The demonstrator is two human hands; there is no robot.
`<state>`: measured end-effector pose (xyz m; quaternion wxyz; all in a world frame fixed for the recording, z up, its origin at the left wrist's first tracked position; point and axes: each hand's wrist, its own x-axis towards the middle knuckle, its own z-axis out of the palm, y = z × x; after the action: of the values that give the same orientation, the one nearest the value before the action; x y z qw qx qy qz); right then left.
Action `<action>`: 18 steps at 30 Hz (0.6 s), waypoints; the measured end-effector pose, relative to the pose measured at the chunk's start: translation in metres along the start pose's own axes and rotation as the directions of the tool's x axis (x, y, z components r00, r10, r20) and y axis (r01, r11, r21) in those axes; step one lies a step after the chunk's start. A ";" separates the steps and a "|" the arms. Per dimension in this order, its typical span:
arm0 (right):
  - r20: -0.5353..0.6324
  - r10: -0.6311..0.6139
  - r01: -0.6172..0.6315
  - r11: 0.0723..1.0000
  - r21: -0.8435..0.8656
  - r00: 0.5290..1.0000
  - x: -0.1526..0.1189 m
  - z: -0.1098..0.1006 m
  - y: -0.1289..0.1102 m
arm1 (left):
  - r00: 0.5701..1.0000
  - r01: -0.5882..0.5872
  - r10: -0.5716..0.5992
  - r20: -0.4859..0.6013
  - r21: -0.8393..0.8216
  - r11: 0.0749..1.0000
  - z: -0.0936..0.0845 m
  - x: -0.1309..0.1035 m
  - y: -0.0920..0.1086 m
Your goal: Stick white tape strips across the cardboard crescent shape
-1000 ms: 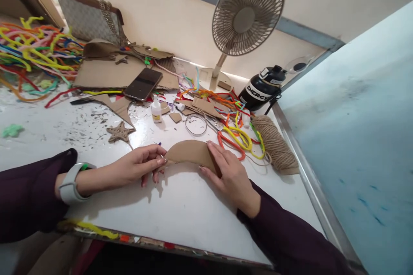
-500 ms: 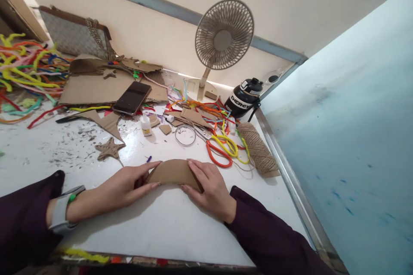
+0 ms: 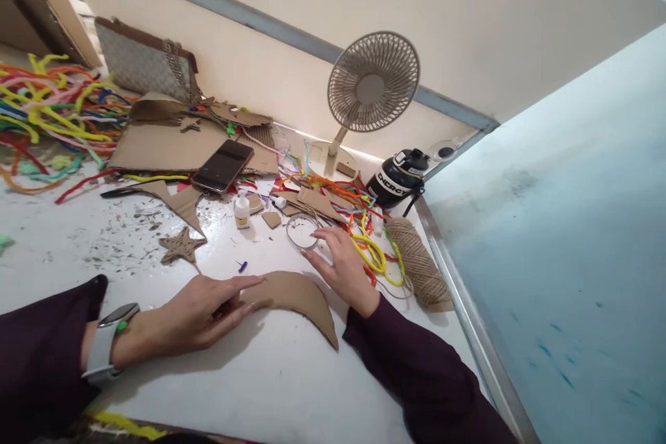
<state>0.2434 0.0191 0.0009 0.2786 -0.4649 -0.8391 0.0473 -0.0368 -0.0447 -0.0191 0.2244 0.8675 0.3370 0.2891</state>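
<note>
A curved, crescent-shaped piece of brown cardboard [image 3: 299, 291] lies on the white table. My left hand [image 3: 205, 312] is closed on its left end, thumb and index finger along the edges, hiding the tip. Beyond the cardboard, my right hand [image 3: 343, 267] has its fingers apart beside a thin metal ring [image 3: 302, 232]; its fingertips are at the ring's right side, and whether they touch it is unclear. A twine-covered star [image 3: 182, 245] and a small white glue bottle [image 3: 242, 211] lie farther back. Scissors with red handles [image 3: 370, 276] are partly hidden behind my right hand.
A phone [image 3: 223, 165] rests on cardboard sheets at the back. Colourful pipe cleaners [image 3: 52, 107] are heaped at the left. A fan [image 3: 370, 89], a black bottle [image 3: 398, 179] and a twine roll [image 3: 419, 263] stand or lie toward the right.
My right hand has let go of the cardboard and moved up to the metal ring. The cardboard's right end now shows, lying flatter. My left hand stays at its left end.
</note>
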 end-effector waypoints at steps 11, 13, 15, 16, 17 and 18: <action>0.017 -0.020 0.018 0.997 0.075 1.000 0.004 0.036 0.012 | 0.997 -0.053 0.051 -0.058 -0.044 0.998 -0.004 0.003 -0.002; 0.013 -0.025 0.024 0.997 0.078 1.000 0.004 0.035 0.012 | 0.975 -0.059 0.069 -0.213 0.053 0.997 -0.028 0.014 -0.011; 0.003 -0.024 0.024 0.996 0.082 1.000 0.004 0.034 0.011 | 0.909 0.183 -0.103 -0.404 0.163 0.970 -0.061 0.035 -0.029; -0.002 -0.022 0.022 0.996 0.082 1.000 0.005 0.034 0.011 | 0.874 0.304 -0.170 -0.454 0.238 0.922 -0.077 0.047 -0.040; -0.005 -0.021 0.021 0.997 0.080 1.000 0.005 0.033 0.010 | 0.851 0.394 -0.208 -0.481 0.325 0.860 -0.091 0.059 -0.052; -0.006 -0.021 0.021 0.997 0.077 1.000 0.005 0.033 0.010 | 0.851 0.453 -0.249 -0.463 0.404 0.795 -0.102 0.072 -0.065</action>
<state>0.2318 0.0347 -0.0274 0.2990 -0.4451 -0.8407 0.0752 -0.0891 0.0700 0.0425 -0.0276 0.7409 0.5955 0.3092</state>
